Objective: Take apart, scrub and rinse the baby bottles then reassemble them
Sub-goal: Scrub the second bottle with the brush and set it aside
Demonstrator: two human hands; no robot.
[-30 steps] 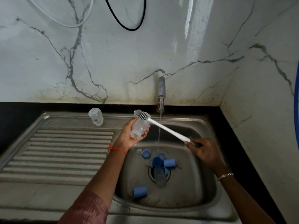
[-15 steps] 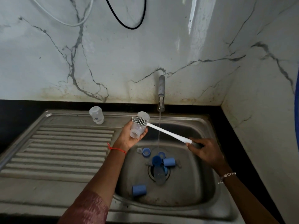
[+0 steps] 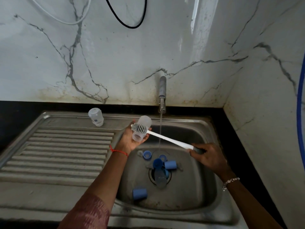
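Observation:
My left hand (image 3: 128, 139) holds a clear baby bottle body (image 3: 143, 123) over the sink's left edge, its open mouth pointing down towards me. My right hand (image 3: 209, 158) grips the grey handle of a white bottle brush (image 3: 166, 138). The brush's bristle head lies across the outside of the bottle's middle. A second clear bottle (image 3: 96, 116) stands upside down at the back of the draining board. Several blue caps and rings (image 3: 170, 164) and another bottle part lie around the drain in the sink basin (image 3: 198, 187); one blue cap (image 3: 139, 194) lies nearer me.
Water runs in a thin stream from the tap (image 3: 162, 90) into the basin, just right of the held bottle. The ribbed steel draining board (image 3: 62, 154) stretches to the left. Marble walls close in behind and on the right.
The brush head slid from the bottle's upper end down across its middle. My left hand and the bottle stayed nearly in place; my right hand shifted slightly.

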